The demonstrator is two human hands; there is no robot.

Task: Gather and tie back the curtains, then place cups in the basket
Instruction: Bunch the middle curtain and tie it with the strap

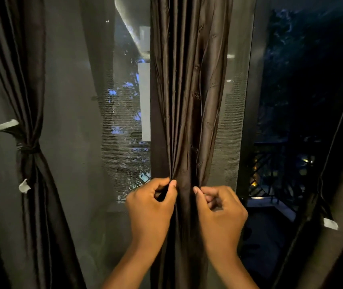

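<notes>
A dark brown curtain [189, 90] hangs in the middle, gathered into narrow folds at waist height. My left hand [149, 207] pinches the folds on its left side between thumb and fingers. My right hand [220, 213] pinches the folds on its right side, fingers curled. A second dark curtain [31, 180] at the left is bound with a tie [28, 150] round its middle. No cups or basket are in view.
Sheer mesh panels [72, 101] hang either side of the middle curtain before a window with dark trees outside. A balcony railing [278, 174] shows at the right. Another dark curtain edge [320, 205] with a white tag runs down the far right.
</notes>
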